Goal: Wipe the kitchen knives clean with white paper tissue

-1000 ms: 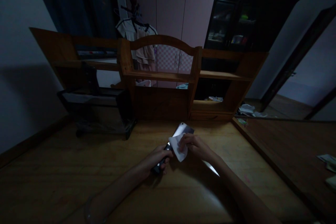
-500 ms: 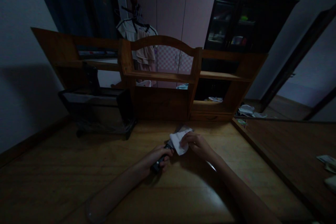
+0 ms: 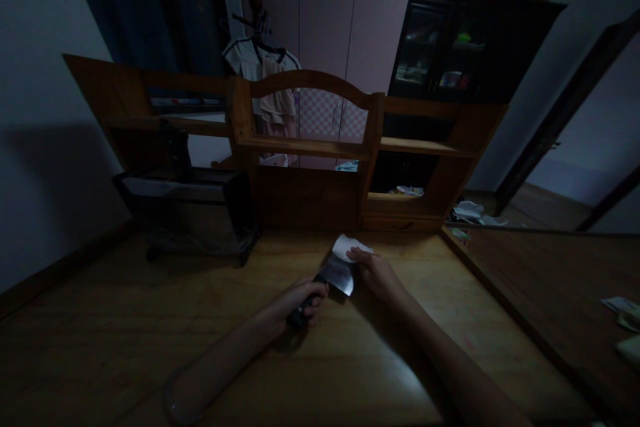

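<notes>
My left hand (image 3: 306, 300) is closed around the black handle of a kitchen knife (image 3: 339, 276) with a broad metal blade. The blade points away to the upper right, above the wooden table. My right hand (image 3: 376, 273) pinches a white tissue (image 3: 349, 247) against the far part of the blade. The tissue covers that part, while the near part of the blade shows bare and shiny. What lies under the tissue is hidden.
A dark knife block (image 3: 193, 213) with a black handle sticking up stands at the table's back left. A wooden shelf unit (image 3: 307, 193) rises along the back edge. Papers (image 3: 623, 307) lie on the brown surface at the right.
My right hand has slid the tissue up toward the far edge of the blade, baring its near part. My left hand keeps its hold on the handle in nearly the same place.
</notes>
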Motion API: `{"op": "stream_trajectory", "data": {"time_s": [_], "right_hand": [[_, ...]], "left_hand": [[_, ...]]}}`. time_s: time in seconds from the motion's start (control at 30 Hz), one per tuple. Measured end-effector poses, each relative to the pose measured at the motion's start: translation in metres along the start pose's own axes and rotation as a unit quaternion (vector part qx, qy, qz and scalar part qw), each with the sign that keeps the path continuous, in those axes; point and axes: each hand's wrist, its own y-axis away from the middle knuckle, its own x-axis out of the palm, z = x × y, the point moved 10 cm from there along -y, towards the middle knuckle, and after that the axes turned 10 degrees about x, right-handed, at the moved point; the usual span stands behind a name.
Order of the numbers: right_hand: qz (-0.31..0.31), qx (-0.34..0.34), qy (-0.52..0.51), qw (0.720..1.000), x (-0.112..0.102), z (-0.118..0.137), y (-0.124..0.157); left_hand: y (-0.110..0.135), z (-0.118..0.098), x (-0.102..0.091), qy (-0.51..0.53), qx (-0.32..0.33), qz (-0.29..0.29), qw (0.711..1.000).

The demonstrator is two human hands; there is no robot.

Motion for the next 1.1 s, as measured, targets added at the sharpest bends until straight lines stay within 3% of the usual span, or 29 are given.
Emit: {"op": "stream_trajectory", "data": {"time_s": [0.17, 0.57, 0.87, 1.1], "right_hand": [[-0.013, 0.034, 0.054, 0.998, -0.006, -0.003, 0.003], [0.026, -0.002, 0.19, 0.982, -0.01, 0.022, 0.01], [0.038, -0.037, 0.142, 0.988, -0.012, 0.053, 0.028], [0.059, -0.049, 0.101, 0.992, -0.016, 0.06, 0.028]], "left_hand": [[0.001, -0.001, 0.002, 0.005, -0.001, 0.001, 1.0], [0.003, -0.001, 0.0, -0.008, -0.007, -0.015, 1.0], [0.001, 0.0, -0.003, -0.012, 0.0, -0.02, 1.0], [0.002, -0.002, -0.002, -0.007, 0.004, -0.018, 1.0]]}}
